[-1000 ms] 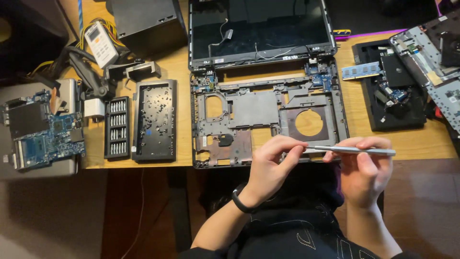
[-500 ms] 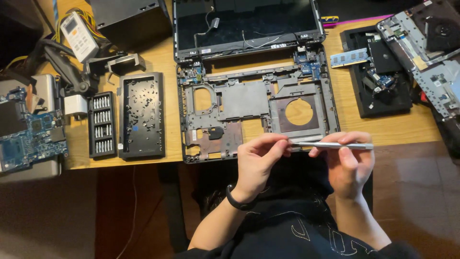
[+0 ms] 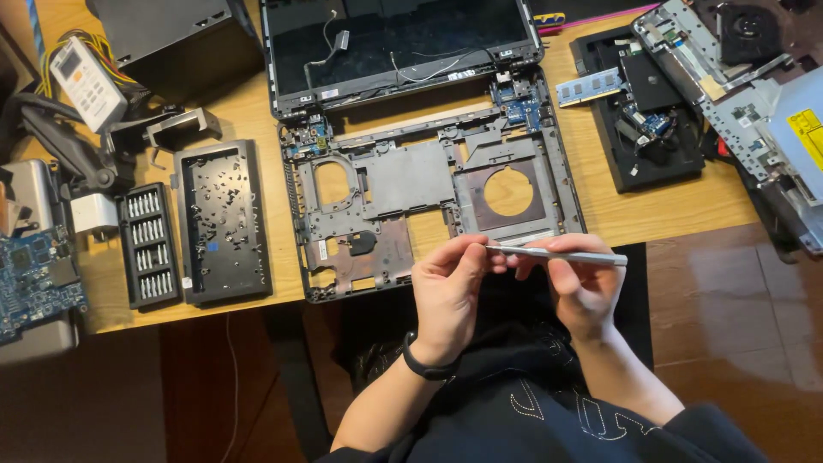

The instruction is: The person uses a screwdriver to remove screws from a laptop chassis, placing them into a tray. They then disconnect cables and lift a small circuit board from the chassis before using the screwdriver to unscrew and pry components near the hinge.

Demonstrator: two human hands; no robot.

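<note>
Both hands hold a slim silver screwdriver (image 3: 561,254) level, just off the near edge of the wooden surface (image 3: 651,204). The left hand (image 3: 447,296) closes its grip narrowly on the tool's tip end, thumb and fingertips pinched; what sits at the tip is hidden by the fingers. The right hand (image 3: 581,287) wraps the shaft's middle, the handle end jutting free to its right. Directly beyond the hands lies a stripped laptop base frame (image 3: 411,193), its near rim almost under the left fingers. Farther left sit a black cover panel (image 3: 223,223) and a bit set case (image 3: 147,244). Open floor (image 3: 729,300) lies right of the right hand. A circuit board (image 3: 34,274) is cut off at the left border.
</note>
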